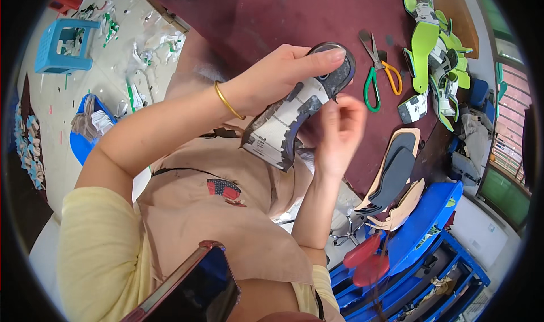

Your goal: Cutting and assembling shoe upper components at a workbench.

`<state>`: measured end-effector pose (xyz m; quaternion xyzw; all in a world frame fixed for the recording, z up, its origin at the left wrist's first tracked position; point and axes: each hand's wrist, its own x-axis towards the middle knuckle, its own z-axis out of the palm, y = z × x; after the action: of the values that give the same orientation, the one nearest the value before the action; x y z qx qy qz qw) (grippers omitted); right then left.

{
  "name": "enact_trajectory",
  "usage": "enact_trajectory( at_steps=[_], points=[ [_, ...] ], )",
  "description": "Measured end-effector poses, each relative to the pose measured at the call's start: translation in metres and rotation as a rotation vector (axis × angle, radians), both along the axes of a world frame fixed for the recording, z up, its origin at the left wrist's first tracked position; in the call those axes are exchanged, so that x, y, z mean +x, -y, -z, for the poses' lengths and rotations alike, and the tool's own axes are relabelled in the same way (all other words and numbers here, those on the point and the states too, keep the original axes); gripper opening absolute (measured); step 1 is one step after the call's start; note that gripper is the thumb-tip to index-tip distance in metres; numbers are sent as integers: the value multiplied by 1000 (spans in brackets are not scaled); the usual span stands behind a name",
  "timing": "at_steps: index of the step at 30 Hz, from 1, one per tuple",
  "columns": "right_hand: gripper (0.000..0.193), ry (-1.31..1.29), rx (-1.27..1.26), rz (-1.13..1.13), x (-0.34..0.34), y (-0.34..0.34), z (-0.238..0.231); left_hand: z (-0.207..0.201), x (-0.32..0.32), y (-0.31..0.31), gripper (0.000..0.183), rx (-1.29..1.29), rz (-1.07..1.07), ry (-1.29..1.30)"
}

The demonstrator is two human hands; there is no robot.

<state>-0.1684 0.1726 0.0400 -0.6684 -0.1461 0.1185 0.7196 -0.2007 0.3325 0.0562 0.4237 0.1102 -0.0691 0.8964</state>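
Observation:
A shoe piece (277, 124) with a white, dark-patterned covering and a rounded black end is held up over my lap. My left hand (289, 70) grips that black end, thumb pressed on top and fingers wrapped beneath. A gold bangle circles the left wrist. Just right of the piece, my right hand (343, 126) has curled fingers close to its edge. Whatever lies between those fingertips is too small or hidden to tell. Open-bladed scissors (375, 73) with one green and one orange handle lie on the dark red table (272, 16) beyond my hands.
Lime-green soles with white patterned parts (425, 56) are heaped at the far right of the table. Dark grey and tan insoles (394, 169) lie nearer, beside a blue bin (425, 225). A blue stool (65, 47) stands on the scrap-strewn floor at left. A phone (195, 288) shows at the lower edge.

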Motion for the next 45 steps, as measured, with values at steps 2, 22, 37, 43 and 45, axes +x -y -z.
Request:
enact_trajectory(
  at_steps=[2,22,37,43,45],
  points=[
    [8,146,-52,223,10,-3,-23,-2,1,-2,42,22,16,-2],
    [24,17,-112,47,18,2,-7,18,4,10,42,27,314,12],
    [43,-341,354,-271,25,-7,-9,8,12,15,36,233,332,127],
    [31,-386,543,-86,47,11,-6,20,5,14,38,795,151,514],
    [29,-361,518,-102,50,9,-6,14,1,9,44,816,140,450]
  ],
)
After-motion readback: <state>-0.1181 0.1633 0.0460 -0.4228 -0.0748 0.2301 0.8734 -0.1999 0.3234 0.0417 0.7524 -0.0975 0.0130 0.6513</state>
